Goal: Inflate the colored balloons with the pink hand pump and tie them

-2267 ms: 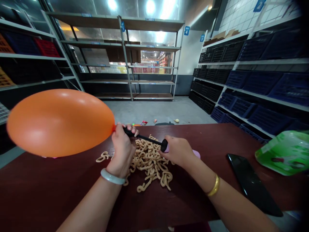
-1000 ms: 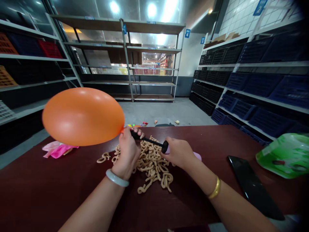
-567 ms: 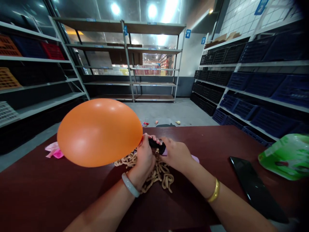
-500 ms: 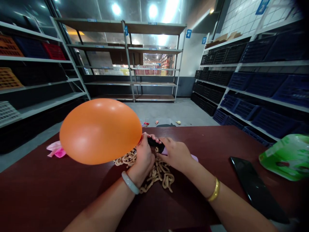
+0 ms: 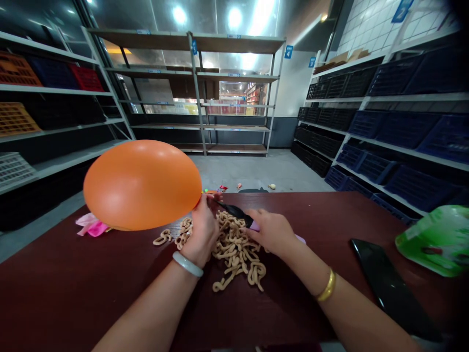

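A big inflated orange balloon (image 5: 142, 185) floats over the left part of the table. My left hand (image 5: 205, 222) is closed round its neck, and the fingers hide the neck itself. My right hand (image 5: 271, 230) grips a lilac balloon pump (image 5: 255, 226), whose black tapered nozzle (image 5: 234, 211) points left toward my left fingers. The thin tip of the nozzle reaches close to those fingers; whether it touches the balloon's neck I cannot tell. Beneath both hands lies a loose heap of tan curled strands (image 5: 240, 249), of a kind I cannot make out.
Pink limp pieces (image 5: 91, 225) lie at the left on the dark red table (image 5: 120, 293). A black flat slab (image 5: 388, 288) and a green pouch (image 5: 434, 242) are at the right. Small coloured bits (image 5: 271, 186) lie on the floor beyond. Shelves (image 5: 234, 78) with crates surround the room.
My left hand and the orange balloon have shifted left, away from my right hand. More of the black nozzle and of the tan heap shows. My right hand stays nearly in place.
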Demonstrator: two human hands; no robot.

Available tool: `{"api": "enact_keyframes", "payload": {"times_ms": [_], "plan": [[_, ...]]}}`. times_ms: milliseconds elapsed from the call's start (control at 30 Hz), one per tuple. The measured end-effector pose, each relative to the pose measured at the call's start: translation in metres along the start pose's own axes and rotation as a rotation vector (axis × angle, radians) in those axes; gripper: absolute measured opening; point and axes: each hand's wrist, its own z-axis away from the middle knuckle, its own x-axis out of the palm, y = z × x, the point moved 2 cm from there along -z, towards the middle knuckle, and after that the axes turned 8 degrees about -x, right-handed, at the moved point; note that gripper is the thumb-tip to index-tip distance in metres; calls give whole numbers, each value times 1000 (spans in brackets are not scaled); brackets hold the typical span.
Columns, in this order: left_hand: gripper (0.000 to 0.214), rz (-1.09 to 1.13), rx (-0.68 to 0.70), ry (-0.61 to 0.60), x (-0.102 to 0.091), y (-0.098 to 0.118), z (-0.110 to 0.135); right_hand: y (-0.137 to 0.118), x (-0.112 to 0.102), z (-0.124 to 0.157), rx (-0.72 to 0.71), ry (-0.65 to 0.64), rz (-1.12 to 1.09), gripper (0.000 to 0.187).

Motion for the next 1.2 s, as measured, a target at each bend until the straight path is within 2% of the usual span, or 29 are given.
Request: {"api": "enact_keyframes", "payload": {"times_ms": [133, 267, 367, 467, 533, 667, 733, 833, 967, 1067, 1200], "plan": [[11, -44, -72, 4, -4, 14, -10, 34, -4, 1, 122, -32, 108, 44], [13, -34, -175, -25, -1, 19, -6, 69, -4, 4, 219, -94, 142, 43], [19, -34, -287, -100, 2, 17, -1, 85, 4, 5, 248, -166, 144, 41], [21, -55, -377, -204, 5, 13, 6, 91, 10, 6, 261, -203, 146, 43], [19, -66, -438, -261, 7, 8, 12, 86, 6, 5, 246, -123, 143, 43], [30, -40, -543, -431, 16, -5, 31, 52, -16, 4, 107, 337, -19, 24], [35, -23, -598, -490, 20, -14, 43, 28, -22, 5, -33, 469, -195, 23], [36, -18, -668, -511, 22, -29, 60, 3, -19, 4, -147, 517, -399, 14], [36, 9, -649, -527, 23, -41, 71, -3, -9, 2, -130, 548, -400, 4], [34, -1, -649, -484, 25, -38, 72, -1, -7, 2, -173, 551, -355, 6], [32, -38, -685, -410, 27, -23, 64, -1, -13, 6, -223, 613, -347, 8]]}}
